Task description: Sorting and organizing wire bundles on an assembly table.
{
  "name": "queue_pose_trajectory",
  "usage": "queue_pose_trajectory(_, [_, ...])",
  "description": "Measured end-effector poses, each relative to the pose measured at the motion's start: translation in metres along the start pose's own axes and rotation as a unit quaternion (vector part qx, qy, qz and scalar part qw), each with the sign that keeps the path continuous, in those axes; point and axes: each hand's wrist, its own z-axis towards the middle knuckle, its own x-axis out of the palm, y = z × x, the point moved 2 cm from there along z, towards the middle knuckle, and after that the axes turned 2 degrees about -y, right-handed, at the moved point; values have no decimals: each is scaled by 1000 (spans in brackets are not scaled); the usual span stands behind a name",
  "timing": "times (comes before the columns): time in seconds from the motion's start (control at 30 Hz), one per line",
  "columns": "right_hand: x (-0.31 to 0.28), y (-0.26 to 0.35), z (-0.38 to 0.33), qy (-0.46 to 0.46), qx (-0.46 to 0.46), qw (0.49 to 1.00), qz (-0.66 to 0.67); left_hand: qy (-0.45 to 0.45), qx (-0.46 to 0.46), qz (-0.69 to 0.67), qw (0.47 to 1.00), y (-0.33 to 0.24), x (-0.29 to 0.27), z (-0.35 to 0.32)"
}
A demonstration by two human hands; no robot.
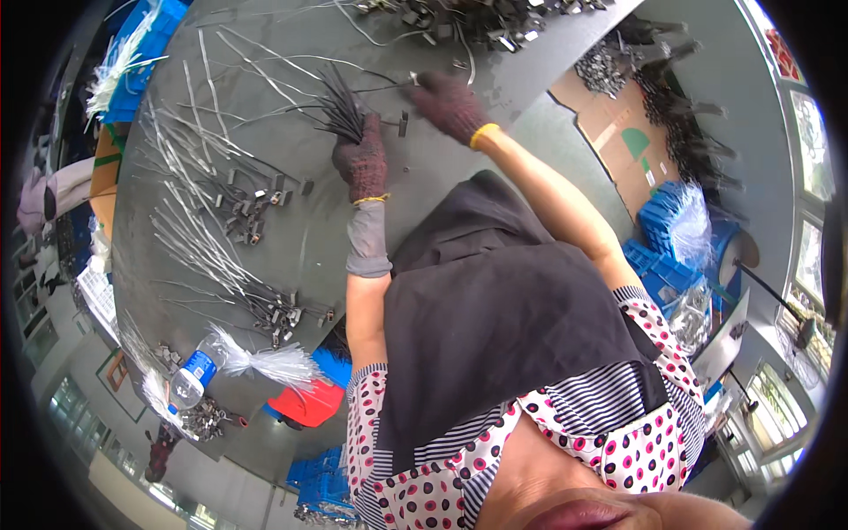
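Note:
Both of my hands wear dark knitted gloves over the grey table (305, 230). My left hand (360, 166) is closed around a bundle of thin black cables (343, 110), whose ends fan out above the fist. To its right, my right hand (449, 108) is slightly blurred, its fingertips together at the end of a thin dark cable (387, 87) that runs toward the bundle. A small black connector (403, 124) shows between the hands. Left of them lie loose cables (199, 238) with pale silvery ends and dark connectors (256, 208).
More connectors (495, 19) are heaped at the table's far edge. At the lower left are a plastic bottle (194, 375), a bunch of white ties (274, 360) and a red bin (309, 405). Cardboard (623, 132) and blue crates (658, 265) stand on the right. Another person's sleeve (71, 187) shows far left.

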Motion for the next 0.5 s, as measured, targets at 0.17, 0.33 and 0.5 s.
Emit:
queue_pose_trajectory(0.17, [-52, -94, 13, -124, 14, 975, -182, -60, -19, 195, 979, -68, -16, -10])
queue_pose_trajectory(0.33, [-51, -153, 36, -75, 107, 953, -275, 165, -117, -150, 968, -9, 19, -34])
queue_pose_trajectory(0.5, [-49, -109, 34, -58, 50, 964, -254, 290, -188, -187, 919, -35, 15, -84])
